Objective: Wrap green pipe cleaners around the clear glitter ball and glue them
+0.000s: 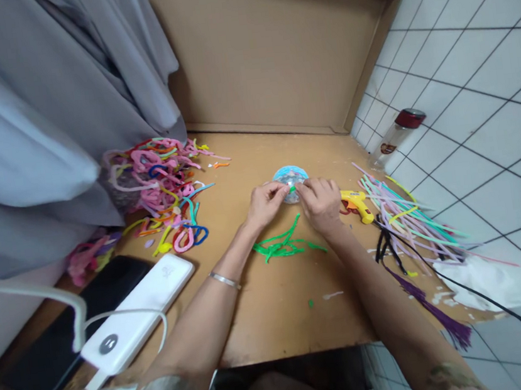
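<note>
1. Table (274, 307): brown cardboard surface with an upright cardboard back wall (266, 49). Grey cloth (33, 121) hangs on the left, white tiled wall on the right.
2. Pile of bent pipe cleaners (159, 182), mixed pink, orange, blue and yellow, at the far left of the table. These look already shaped or cut.
3. Bundle of straight pipe cleaners (410, 221), pale colours, at the right edge. These look unused, so stock remains.
4. White power bank (137, 311) with cable beside a black phone (68, 332), near left.
5. Purple tassel (431, 307) and black cord, near right.
6. Bottle with red cap (398, 137) against the tiles, far right.
7. Loose green pipe cleaners (286, 245) on the table, just nearer than the hands, untouched.
8. Yellow glue gun (356, 202) lying just right of the right hand, not held.
9. Small round blue object (290, 182), mid-table, held between both hands. Its make cannot be told.
10. Left hand (266, 204): grip narrow, fingertips pinched on the object's left edge.
11. Right hand (321, 203): grip narrow, pinching a short green piece (292, 188) against the object. Judged mid-way: one green piece going on, more green waiting.
</note>
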`<state>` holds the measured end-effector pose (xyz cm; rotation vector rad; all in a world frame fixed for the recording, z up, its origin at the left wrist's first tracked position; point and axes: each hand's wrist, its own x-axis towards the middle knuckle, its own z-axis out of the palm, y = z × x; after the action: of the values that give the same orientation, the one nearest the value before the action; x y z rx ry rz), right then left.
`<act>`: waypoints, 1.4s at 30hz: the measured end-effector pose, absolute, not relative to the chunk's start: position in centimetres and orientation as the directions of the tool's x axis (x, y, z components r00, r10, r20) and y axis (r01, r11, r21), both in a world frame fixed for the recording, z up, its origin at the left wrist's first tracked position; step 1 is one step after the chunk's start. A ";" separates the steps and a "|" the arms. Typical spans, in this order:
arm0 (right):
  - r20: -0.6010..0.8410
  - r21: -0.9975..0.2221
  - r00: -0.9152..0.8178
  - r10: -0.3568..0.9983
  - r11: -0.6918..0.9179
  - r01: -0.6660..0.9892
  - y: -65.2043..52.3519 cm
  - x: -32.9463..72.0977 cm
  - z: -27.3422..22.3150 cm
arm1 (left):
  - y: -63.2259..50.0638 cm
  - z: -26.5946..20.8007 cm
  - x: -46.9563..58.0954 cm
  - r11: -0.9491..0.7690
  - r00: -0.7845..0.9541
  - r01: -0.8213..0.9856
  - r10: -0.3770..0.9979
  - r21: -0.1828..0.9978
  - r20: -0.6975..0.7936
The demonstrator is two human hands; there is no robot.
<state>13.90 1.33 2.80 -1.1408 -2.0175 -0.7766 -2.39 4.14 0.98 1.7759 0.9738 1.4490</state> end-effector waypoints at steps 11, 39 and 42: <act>0.757 0.315 -0.446 0.477 0.333 0.889 1.8 15.5 2.9 | 4.5 0.3 -3.2 -0.683 0.152 0.282 0.725 0.673 0.672; 0.875 0.046 -0.137 0.465 0.202 0.978 4.3 16.9 1.7 | 7.5 -1.0 -3.4 -0.646 -0.121 0.542 0.573 0.538 0.810; 0.865 0.044 -0.136 0.483 0.197 0.979 4.5 16.9 1.3 | 7.6 -1.2 -3.6 -0.632 -0.114 0.581 0.560 0.513 0.820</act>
<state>16.89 4.54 1.26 -1.3820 -1.7330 -0.8485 -3.58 7.57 -1.16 2.1017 1.3545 1.9297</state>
